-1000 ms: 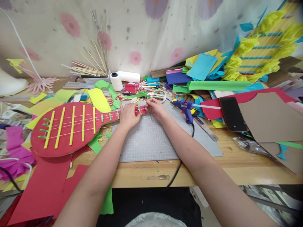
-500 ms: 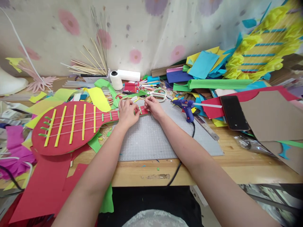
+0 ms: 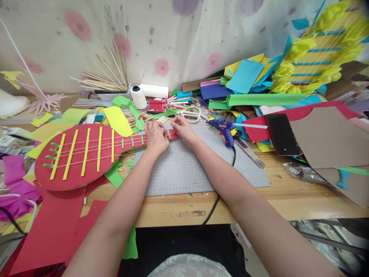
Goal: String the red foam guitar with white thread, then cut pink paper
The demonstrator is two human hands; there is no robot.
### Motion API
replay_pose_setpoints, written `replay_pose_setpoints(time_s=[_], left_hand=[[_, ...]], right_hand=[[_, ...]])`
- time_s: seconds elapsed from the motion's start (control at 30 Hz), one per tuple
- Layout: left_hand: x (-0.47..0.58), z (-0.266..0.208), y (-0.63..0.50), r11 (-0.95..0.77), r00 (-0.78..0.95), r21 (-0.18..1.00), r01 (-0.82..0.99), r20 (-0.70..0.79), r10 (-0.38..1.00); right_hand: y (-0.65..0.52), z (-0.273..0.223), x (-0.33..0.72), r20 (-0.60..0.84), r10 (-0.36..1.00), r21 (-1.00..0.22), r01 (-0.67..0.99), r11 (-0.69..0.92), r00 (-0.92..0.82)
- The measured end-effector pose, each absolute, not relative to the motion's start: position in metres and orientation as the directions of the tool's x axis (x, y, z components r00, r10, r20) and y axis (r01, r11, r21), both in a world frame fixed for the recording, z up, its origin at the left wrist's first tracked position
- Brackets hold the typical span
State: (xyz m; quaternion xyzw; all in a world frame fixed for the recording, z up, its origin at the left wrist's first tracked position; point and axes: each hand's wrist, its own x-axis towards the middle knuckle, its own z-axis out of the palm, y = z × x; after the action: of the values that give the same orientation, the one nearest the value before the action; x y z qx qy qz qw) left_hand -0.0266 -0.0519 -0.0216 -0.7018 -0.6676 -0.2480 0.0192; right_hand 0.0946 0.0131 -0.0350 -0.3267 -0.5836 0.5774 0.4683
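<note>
A red toy lute (image 3: 91, 163) lies at the left, with yellow strips on its round body and green strips on its neck. White strings (image 3: 122, 138) run along it toward my hands. My left hand (image 3: 155, 136) is bent over the neck, with fingers closed down on it. Just right of it, my right hand (image 3: 181, 127) is raised slightly at the neck's tip, thumb and fingers pinched together. A thin string appears to run to that pinch, but its end is too small to make out. The grey cutting mat (image 3: 173, 173) lies underneath.
A purple glue gun (image 3: 226, 129) rests right of my hands, its cord crossing the table edge. Behind are scissors (image 3: 191, 113) and a thread spool (image 3: 138, 97). A metal ruler (image 3: 250, 154) and a phone (image 3: 283, 134) lie at the right, among coloured scraps.
My right hand has shifted slightly left and up, closer to my left hand, still pinched. My left hand stays on the neck. The whole view has shifted a little.
</note>
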Motion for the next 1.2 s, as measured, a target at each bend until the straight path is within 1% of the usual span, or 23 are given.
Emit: replay_pose_setpoints(time_s=[0.07,0.17,0.27,0.33,0.43,0.5,0.57,0.67,0.83,0.9,1.03,1.2], left_hand=[[-0.028,-0.022,-0.052,-0.098,-0.024,0.310,0.946,0.368,0.930],[-0.034,-0.020,-0.053,-0.064,-0.048,0.305,0.950,0.347,0.937],[-0.040,-0.015,-0.056,-0.115,0.021,0.260,0.959,0.338,0.941],[-0.043,-0.011,-0.059,-0.168,0.086,0.226,0.959,0.332,0.939],[-0.046,-0.004,-0.062,-0.204,0.135,0.195,0.959,0.319,0.938],[-0.050,0.000,-0.065,-0.203,0.135,0.180,0.962,0.335,0.933],[-0.058,0.004,-0.069,-0.171,0.100,0.179,0.969,0.352,0.931],[-0.074,0.010,-0.073,-0.118,0.059,0.169,0.978,0.320,0.945],[-0.085,0.011,-0.073,-0.152,0.130,0.069,0.986,0.248,0.960],[-0.084,0.008,-0.071,-0.146,0.132,0.046,0.988,0.230,0.964],[-0.079,0.002,-0.067,-0.103,0.093,0.044,0.994,0.193,0.977],[-0.076,0.004,-0.068,-0.139,0.123,0.074,0.988,0.187,0.975]], right_hand=[[0.015,-0.035,0.094,0.211,0.914,-0.976,-0.134,0.174,-0.347],[0.015,-0.035,0.097,0.193,0.908,-0.979,-0.138,0.152,-0.371],[0.014,-0.030,0.101,0.182,0.868,-0.979,-0.165,0.118,-0.463],[0.011,-0.021,0.103,0.213,0.823,-0.975,-0.163,0.148,-0.527],[0.010,-0.004,0.106,0.244,0.757,-0.970,-0.138,0.202,-0.606],[0.011,0.005,0.107,0.222,0.725,-0.973,-0.100,0.208,-0.652],[0.013,0.010,0.106,0.180,0.710,-0.978,-0.045,0.205,-0.681],[0.015,0.010,0.100,0.136,0.695,-0.975,0.028,0.219,-0.706],[0.017,0.002,0.084,0.118,0.657,-0.960,0.083,0.267,-0.744],[0.017,0.001,0.078,0.112,0.654,-0.950,0.113,0.292,-0.748],[0.014,-0.001,0.070,0.107,0.637,-0.936,0.139,0.323,-0.763],[0.009,-0.002,0.066,0.078,0.667,-0.953,0.142,0.269,-0.741]])
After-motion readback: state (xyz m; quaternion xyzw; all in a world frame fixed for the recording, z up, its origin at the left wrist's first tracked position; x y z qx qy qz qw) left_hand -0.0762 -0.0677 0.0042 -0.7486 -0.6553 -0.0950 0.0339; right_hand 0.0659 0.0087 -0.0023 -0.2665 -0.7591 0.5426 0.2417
